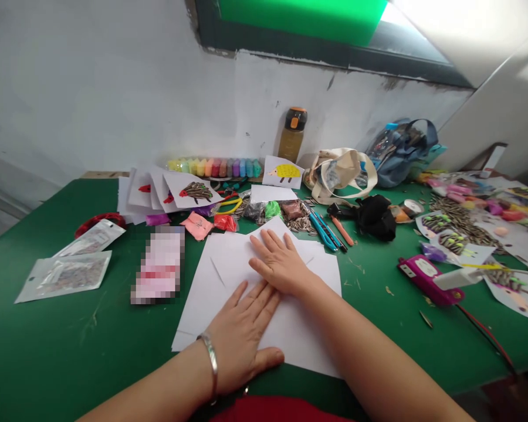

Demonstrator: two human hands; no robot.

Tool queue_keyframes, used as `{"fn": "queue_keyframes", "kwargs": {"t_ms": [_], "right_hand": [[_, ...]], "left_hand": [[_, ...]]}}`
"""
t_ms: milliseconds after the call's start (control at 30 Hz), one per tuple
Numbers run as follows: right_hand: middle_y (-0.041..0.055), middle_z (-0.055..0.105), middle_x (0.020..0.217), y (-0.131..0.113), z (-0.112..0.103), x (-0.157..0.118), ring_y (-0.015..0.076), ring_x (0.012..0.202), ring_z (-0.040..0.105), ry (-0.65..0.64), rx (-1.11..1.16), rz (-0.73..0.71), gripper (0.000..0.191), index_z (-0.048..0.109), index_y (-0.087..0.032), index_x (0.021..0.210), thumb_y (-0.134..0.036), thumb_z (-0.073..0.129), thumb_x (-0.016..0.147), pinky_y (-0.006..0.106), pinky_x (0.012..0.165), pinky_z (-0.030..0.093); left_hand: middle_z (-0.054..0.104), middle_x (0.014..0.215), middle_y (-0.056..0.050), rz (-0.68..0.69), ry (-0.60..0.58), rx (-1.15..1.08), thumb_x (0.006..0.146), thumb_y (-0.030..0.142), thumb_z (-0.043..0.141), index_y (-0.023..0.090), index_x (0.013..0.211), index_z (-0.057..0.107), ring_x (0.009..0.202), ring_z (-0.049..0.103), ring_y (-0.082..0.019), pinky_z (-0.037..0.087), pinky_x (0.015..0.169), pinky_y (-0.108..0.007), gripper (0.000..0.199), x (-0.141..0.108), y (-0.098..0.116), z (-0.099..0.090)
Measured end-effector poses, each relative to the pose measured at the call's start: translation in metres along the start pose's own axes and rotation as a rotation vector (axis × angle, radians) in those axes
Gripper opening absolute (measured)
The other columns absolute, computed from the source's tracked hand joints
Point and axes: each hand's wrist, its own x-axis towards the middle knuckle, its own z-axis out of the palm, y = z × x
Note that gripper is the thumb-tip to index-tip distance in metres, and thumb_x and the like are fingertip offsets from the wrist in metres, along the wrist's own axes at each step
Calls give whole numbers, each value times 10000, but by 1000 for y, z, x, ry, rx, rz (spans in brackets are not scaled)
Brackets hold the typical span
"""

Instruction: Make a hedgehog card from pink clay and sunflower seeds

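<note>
White sheets of paper [202, 275] lie stacked on the green table in front of me. My left hand [246, 331] rests flat on them, fingers stretched forward, a silver bangle at its wrist. Just beyond it my right hand [279, 261] also lies flat on the paper with its fingers spread, its heel beside or over the left fingertips. Neither hand holds anything. Past the paper's far edge sit small bags of coloured clay, a green one [273, 209] and a brown one [291, 209] among them, with striped sunflower seeds [301, 224] around them.
On the left are clear packets [73, 272], a blurred pink item [158, 266] and hedgehog pictures [193, 190]. Behind stand a bottle [291, 138] and a cream bag [341, 173]. Blue pens [323, 231], a magenta device [431, 281] with a cord and more seed pictures are on the right.
</note>
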Motion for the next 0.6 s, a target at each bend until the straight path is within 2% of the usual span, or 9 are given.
{"fn": "queue_keyframes", "kwargs": {"t_ms": [167,267,333,400,467,500,533,600], "right_hand": [[71,114,1566,-4,3,0,240,1435,46,29,-50,27,693,189,-283,1486,-647,114,901,504,1121,-12],[80,117,1565,-6,5,-2,257,1433,59,50,-70,31,713,205,-287,1481,-671,124,886,506,1119,-9],[88,117,1565,-6,6,-2,266,1432,60,63,-78,33,724,212,-291,1479,-684,128,877,510,1117,-8],[96,122,1563,-6,8,-2,272,1431,60,75,-84,35,732,211,-294,1479,-694,131,871,516,1114,-9],[104,132,1561,-5,10,-2,276,1430,64,89,-90,33,737,212,-292,1478,-697,131,868,522,1112,-10],[109,136,1559,-5,11,-2,278,1430,67,98,-93,29,737,213,-289,1478,-695,130,869,525,1111,-8],[113,140,1558,-5,12,-2,281,1429,71,107,-97,28,734,216,-284,1478,-690,131,872,528,1110,-5],[116,141,1557,-5,14,-3,286,1428,74,115,-109,23,708,217,-276,1479,-662,146,889,534,1107,6]], "left_hand": [[241,1522,-104,-76,41,60,888,623,311,213,1480,195,1409,200,-269,122,1144,-487,730,-34,2,9],[263,1513,-103,-80,31,70,878,629,331,219,1481,188,1399,236,-267,174,1135,-476,743,-52,3,11],[285,1505,-103,-96,38,66,863,630,375,222,1477,210,1385,270,-276,212,1124,-480,756,-63,4,6],[358,1477,-92,-116,66,53,860,573,451,234,1446,307,1349,345,-274,271,1105,-464,692,-70,8,-6],[538,1348,-73,-86,80,18,890,479,465,245,1311,509,1234,498,-243,374,1047,-398,484,-69,13,-20],[628,1235,-63,-108,123,4,926,418,418,245,1207,591,1153,564,-219,411,1011,-370,373,-65,15,-27],[652,1187,-73,-139,192,5,948,379,368,227,1162,615,1124,581,-213,420,1000,-365,360,-57,17,-31],[568,1304,-111,-143,313,18,956,369,331,175,1239,559,1242,484,-235,365,1056,-398,413,-36,18,-32]]}}
